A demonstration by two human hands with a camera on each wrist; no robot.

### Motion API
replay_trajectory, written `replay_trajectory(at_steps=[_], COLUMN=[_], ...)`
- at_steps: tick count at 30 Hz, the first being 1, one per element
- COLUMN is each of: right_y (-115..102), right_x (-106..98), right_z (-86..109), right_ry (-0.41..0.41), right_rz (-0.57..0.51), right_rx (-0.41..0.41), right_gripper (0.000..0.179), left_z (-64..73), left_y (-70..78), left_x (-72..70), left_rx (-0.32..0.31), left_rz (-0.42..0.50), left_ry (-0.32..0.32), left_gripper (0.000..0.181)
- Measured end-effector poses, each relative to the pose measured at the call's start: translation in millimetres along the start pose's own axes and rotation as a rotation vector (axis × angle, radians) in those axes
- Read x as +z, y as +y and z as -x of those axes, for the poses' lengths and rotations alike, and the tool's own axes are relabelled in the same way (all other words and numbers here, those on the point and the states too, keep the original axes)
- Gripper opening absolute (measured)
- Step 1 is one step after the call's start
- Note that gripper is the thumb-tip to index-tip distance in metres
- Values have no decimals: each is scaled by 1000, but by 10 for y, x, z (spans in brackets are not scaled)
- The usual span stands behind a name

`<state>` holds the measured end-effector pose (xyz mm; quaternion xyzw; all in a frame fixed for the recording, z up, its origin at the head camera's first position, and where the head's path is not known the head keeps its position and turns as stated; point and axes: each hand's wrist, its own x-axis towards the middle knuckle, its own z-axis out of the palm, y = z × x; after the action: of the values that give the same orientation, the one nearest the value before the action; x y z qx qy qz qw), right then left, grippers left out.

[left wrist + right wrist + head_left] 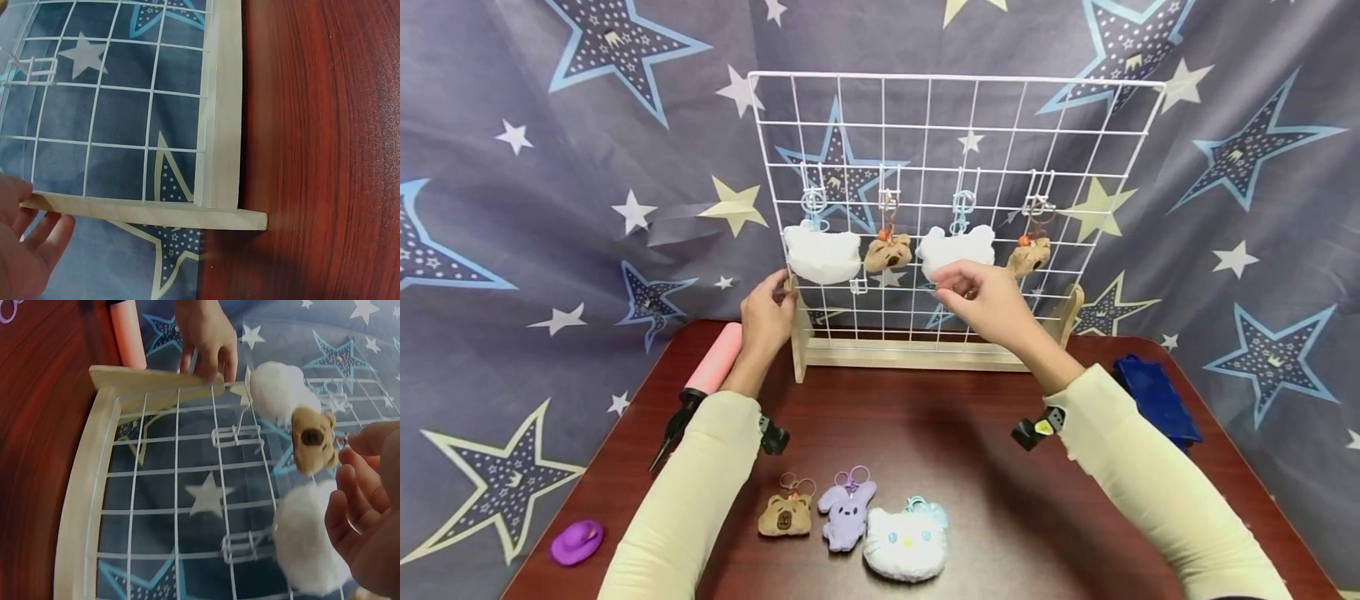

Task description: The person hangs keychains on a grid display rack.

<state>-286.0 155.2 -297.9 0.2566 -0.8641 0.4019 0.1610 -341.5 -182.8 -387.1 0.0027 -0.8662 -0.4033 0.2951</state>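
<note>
My left hand (767, 315) grips the upper end of the wooden side piece (156, 214) of a white wire grid rack (910, 312), thumb on one side and fingers on the other. My right hand (988, 304) hovers before the grid, fingers loosely bent, with nothing visible in them. It overlaps the lower part of a white plush keychain (958, 248). Beside that hang a brown bear plush keychain (889, 253) and another white plush keychain (823, 255) at left. A second brown bear keychain (1028, 257) hangs at right, partly behind my right hand.
On the table (985, 500) lie a brown bear keychain (785, 517), a purple bunny keychain (846, 517) and a white cat keychain (906, 546). A pink hand pump (715, 358) and a purple hat-shaped item (577, 542) are left; a dark blue folded item (1157, 400) is right.
</note>
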Motion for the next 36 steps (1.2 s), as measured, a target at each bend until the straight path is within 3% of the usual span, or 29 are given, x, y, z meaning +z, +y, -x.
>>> replay_trajectory(at_steps=[11, 19, 24, 28, 32, 36], right_y=[487, 891, 1143, 1325, 1482, 1624], right_x=[-219, -322, -334, -327, -331, -360], right_z=[350, 691, 881, 1010, 1134, 1236], right_ry=[-36, -21, 56, 129, 174, 206], right_rz=[128, 246, 318, 376, 423, 458], right_rx=[71, 116, 107, 126, 196, 304], right_gripper=[16, 12, 4, 7, 8, 12], left_z=[63, 243, 420, 566, 727, 897], left_y=[41, 27, -2, -6, 9, 1], left_x=[-128, -333, -454, -486, -523, -567], left_rx=[-9, 8, 18, 40, 44, 19], left_rz=[8, -9, -57, -36, 5, -17], left_ry=[10, -35, -105, -182, -267, -385], left_gripper=[38, 38, 37, 37, 37, 36])
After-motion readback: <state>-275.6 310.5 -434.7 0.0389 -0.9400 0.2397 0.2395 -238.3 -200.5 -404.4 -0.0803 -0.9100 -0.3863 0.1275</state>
